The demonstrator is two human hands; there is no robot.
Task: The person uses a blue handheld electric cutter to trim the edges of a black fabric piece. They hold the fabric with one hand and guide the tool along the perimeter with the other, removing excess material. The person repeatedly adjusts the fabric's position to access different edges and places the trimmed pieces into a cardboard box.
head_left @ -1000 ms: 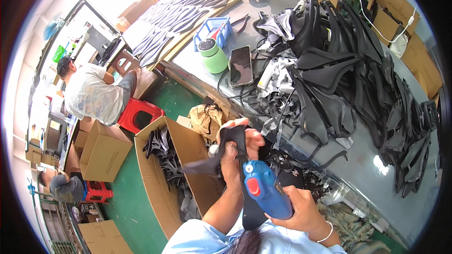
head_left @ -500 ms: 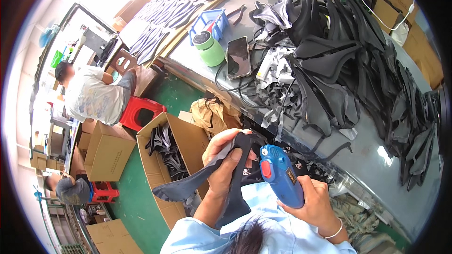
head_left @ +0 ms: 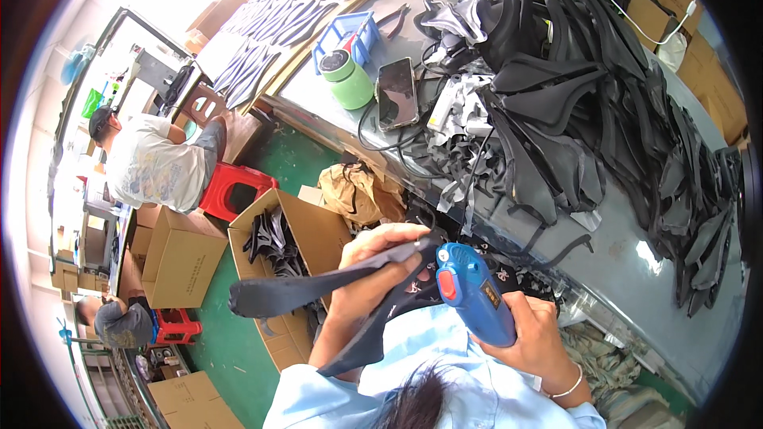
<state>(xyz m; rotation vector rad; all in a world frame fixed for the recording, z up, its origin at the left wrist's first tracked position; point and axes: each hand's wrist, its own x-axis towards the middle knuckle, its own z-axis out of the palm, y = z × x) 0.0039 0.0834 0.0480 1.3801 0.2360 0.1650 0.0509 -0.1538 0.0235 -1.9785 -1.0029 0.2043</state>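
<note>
My left hand [head_left: 355, 295] is closed on a dark grey, padded-looking strip [head_left: 282, 292], its thumb pressed along the top near the bend. One wide end of the strip sticks out to the left, and the other part hangs down past my wrist. My right hand [head_left: 534, 339] is wrapped round a blue handheld power tool [head_left: 486, 306] with a red button. The tool's head lies close beside the bent end of the strip; its working tip is hidden, so I cannot tell whether they touch.
A large heap of black shaped pieces [head_left: 556, 103] covers the metal table [head_left: 628, 270], with grey scraps [head_left: 465, 155] beside it. A phone [head_left: 397, 94], green bottle [head_left: 346, 79] and blue basket [head_left: 359, 32] stand further left. An open carton [head_left: 314, 226] holds dark pieces. Two people sit at left.
The strip has turned in my left hand: its wide end has swung up and now points left. My right hand and the blue tool have barely moved.
</note>
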